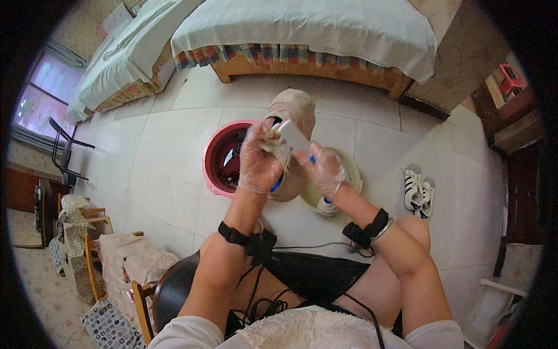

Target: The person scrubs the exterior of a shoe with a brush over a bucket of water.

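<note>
My left hand (260, 161), in a clear thin glove, grips a beige fabric item (279, 147) with a dark opening near its top; my fingers partly cover it. In my gloved right hand (327, 170) is a white, blurred hand tool (294, 137), its far end against the fabric. Behind both hands stands a large, rounded beige thing (296, 107), whose kind I cannot tell. A pink basin (206, 168) of dark red liquid is left of my left hand. Under my right hand sits a pale green basin (356, 168), with a whitish item (328, 208) at its near rim.
A pair of white sneakers with black stripes (419, 191) lies on the tiled floor (165, 152) at the right. Beds with white covers (305, 26) stand ahead. Left are a black chair (65, 150) and cloth-covered wooden furniture (126, 257). Black cables (261, 301) cross my lap.
</note>
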`<state>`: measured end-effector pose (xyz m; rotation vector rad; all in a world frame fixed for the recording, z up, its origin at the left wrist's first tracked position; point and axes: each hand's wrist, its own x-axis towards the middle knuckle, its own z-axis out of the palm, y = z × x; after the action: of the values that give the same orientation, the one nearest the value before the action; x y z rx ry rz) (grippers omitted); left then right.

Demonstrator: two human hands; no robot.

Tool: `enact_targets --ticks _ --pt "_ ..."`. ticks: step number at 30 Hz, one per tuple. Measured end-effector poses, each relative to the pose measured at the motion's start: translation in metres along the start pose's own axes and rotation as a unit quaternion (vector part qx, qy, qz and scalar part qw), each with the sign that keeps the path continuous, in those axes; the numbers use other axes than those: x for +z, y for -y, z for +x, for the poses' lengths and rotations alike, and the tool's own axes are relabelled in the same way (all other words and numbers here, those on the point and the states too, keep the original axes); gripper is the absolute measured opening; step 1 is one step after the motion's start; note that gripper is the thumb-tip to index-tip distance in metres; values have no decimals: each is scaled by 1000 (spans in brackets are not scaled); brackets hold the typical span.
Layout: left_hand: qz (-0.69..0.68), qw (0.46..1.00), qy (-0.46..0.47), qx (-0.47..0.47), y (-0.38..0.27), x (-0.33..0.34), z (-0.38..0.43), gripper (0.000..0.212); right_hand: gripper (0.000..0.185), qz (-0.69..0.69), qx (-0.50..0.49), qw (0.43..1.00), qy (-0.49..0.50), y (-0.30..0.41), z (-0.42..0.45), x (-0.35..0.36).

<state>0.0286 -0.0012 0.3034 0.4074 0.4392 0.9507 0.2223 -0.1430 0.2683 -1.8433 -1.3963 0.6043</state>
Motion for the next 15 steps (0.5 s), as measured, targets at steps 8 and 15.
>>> enact_targets --ticks 8,15 --pt "-92 995 -42 10 -8 -2 -3 73 85 6 7 1000 7 -3 11 0" --pt "-58 997 -44 36 -35 -9 -15 78 86 12 2 1000 22 4 6 6"
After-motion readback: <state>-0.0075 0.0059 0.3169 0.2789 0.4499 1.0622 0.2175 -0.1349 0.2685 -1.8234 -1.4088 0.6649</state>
